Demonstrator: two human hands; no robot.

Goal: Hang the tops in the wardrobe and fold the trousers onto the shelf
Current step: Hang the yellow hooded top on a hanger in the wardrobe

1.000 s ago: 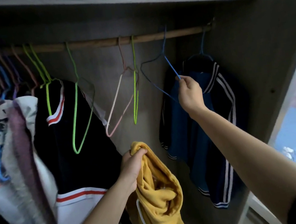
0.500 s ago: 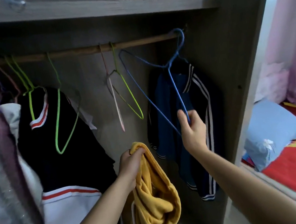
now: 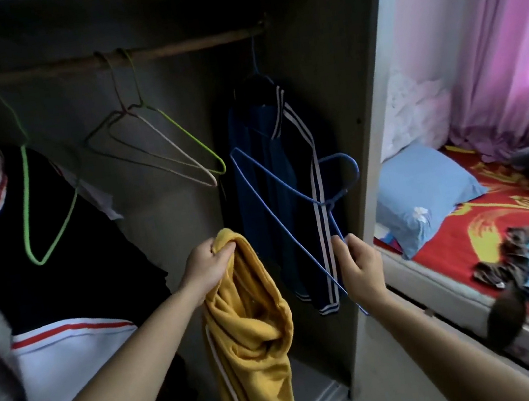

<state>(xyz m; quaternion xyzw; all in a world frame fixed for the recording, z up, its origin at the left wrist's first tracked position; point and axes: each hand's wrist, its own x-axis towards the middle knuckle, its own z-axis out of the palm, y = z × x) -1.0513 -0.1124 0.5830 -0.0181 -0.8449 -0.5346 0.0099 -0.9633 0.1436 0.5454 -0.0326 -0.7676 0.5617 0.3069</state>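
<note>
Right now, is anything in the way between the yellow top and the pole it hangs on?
Nothing visible blocks it. The rail is bare between the empty hangers and the navy jacket. The yellow top just isn't on the blue hanger yet.

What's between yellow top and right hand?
Head view: only the blue hanger, pinched by the right hand, crosses the gap from the yellow top; a navy striped garment hangs behind.

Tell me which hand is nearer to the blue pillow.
Right. The right hand, holding the blue hanger, is just left of the pillow; the left hand, gripping the yellow garment, is further left.
</note>
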